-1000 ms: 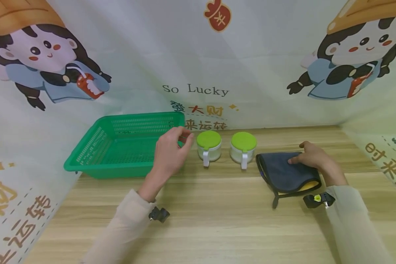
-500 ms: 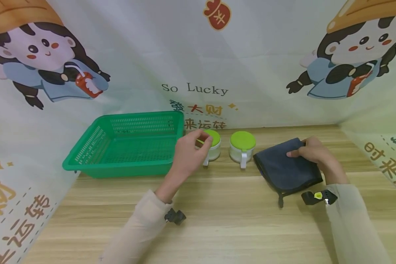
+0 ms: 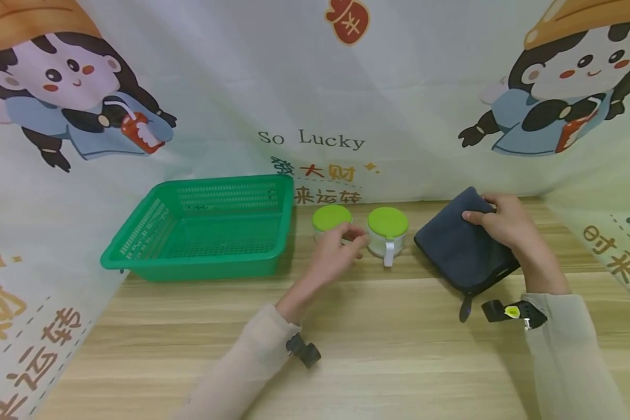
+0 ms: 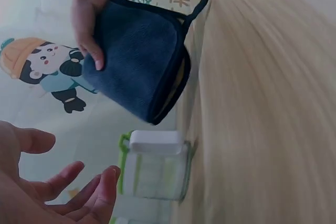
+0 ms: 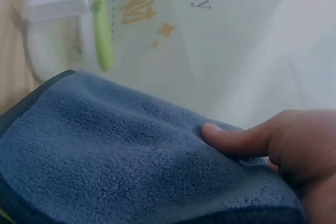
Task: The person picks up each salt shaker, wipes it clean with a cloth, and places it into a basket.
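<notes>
Head view: a right hand [image 3: 506,224] pinched a folded dark cloth [image 3: 459,239] to the right of the rightmost green-lidded jar [image 3: 387,234]; the left hand [image 3: 336,254] was just left of it. Left wrist view: the left hand's fingers [image 4: 105,192] spread near the jar. Right wrist view: thumb pressed cloth beside the jar.

In the head view, the white cloth backdrop [image 3: 409,116] reads "So Lucky" [image 3: 325,140] at twelve o'clock, "發大财" [image 3: 312,171] and "来运转" [image 3: 327,196] beneath; "来运转" [image 3: 41,360] repeats at eight, "时来" [image 3: 604,247] at three.
</notes>
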The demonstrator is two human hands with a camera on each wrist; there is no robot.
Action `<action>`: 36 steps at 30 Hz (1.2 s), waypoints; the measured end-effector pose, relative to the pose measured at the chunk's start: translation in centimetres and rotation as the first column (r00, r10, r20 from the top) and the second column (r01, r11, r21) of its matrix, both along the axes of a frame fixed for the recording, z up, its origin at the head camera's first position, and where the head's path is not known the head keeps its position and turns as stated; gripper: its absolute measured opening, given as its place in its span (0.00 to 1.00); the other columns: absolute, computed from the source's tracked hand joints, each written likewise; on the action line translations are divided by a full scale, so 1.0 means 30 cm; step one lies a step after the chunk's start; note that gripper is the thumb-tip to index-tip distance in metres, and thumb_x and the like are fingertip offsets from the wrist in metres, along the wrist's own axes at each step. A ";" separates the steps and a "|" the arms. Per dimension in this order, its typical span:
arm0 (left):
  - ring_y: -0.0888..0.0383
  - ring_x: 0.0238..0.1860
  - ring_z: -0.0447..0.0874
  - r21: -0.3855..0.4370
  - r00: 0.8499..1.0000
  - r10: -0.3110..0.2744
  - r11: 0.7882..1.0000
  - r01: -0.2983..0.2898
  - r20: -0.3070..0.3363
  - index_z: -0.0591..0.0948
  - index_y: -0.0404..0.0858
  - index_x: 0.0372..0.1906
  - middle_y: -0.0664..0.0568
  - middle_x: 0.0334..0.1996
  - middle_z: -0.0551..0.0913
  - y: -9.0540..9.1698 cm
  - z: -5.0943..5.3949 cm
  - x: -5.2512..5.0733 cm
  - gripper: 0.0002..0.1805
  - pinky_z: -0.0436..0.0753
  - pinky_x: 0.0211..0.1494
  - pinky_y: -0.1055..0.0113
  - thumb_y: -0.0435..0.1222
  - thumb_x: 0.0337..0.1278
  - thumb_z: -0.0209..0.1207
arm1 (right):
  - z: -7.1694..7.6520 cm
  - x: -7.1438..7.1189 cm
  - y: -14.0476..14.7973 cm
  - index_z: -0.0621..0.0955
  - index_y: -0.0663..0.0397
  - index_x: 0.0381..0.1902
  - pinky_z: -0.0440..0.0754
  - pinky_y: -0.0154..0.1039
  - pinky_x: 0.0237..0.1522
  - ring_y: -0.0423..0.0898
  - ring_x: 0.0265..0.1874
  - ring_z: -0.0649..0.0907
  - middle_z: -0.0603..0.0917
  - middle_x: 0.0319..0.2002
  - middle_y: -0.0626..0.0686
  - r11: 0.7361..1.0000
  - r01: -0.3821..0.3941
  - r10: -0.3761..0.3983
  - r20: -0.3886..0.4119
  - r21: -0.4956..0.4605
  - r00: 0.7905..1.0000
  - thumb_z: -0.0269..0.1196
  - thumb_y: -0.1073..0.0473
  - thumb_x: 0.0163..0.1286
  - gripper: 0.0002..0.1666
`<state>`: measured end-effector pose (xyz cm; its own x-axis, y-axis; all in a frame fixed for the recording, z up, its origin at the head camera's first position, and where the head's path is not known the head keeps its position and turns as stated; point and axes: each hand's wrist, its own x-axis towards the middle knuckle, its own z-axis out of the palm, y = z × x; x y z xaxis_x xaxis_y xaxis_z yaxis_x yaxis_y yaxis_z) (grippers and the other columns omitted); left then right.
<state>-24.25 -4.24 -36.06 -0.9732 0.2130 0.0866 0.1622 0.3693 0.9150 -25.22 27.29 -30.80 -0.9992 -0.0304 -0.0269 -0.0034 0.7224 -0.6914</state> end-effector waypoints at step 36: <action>0.44 0.50 0.88 0.268 0.850 -0.186 0.962 0.055 0.492 0.76 0.39 0.65 0.39 0.53 0.81 0.137 -0.101 -0.082 0.23 0.89 0.51 0.56 0.46 0.73 0.55 | 0.128 0.057 -0.068 0.67 0.70 0.73 0.66 0.72 0.68 0.76 0.68 0.67 0.69 0.69 0.78 0.983 0.109 -0.088 -0.141 0.148 0.986 0.60 0.49 0.78 0.37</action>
